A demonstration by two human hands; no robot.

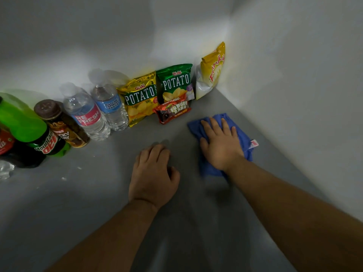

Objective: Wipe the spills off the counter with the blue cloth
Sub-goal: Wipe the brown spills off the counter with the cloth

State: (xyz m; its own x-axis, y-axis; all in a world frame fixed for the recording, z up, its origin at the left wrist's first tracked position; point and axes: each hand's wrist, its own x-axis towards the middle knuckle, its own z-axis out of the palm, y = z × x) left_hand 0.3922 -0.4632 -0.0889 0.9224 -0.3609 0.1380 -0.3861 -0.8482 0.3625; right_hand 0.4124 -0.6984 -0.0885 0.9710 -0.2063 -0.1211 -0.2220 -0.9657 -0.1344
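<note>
Wiping step in hand. Right hand spread flat, pressing blue cloth onto grey worktop near right wall. Left hand loosely curled, empty, resting on worktop. Pale specks lie well left; next likely needs sweep leftward toward them.

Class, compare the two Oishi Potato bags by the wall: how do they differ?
The yellow Oishi bag is gold and tilts left; the green Oishi bag is green and stands straighter. The Fudgee Barr pack overlaps the green bag's base but only meets the yellow bag's corner. Both read POTATO and show chips.
</note>
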